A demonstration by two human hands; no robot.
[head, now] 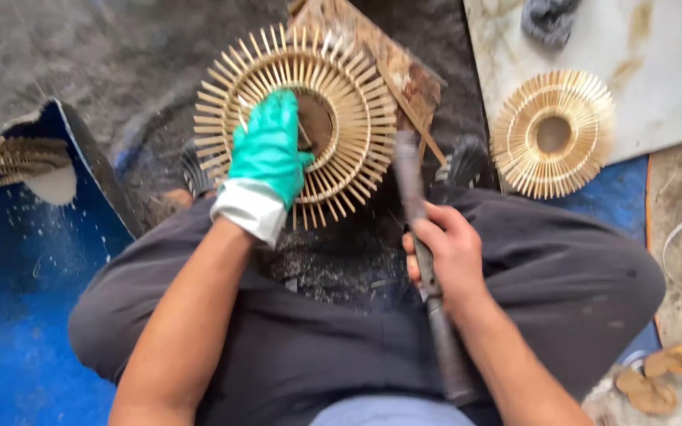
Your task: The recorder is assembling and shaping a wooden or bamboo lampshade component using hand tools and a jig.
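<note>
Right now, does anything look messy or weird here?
Yes. Only the left hand, on the round bamboo-stick sunburst ring, wears a green glove; the right hand, gripping the long dark tool, is bare. Dark shavings litter the ground.
</note>
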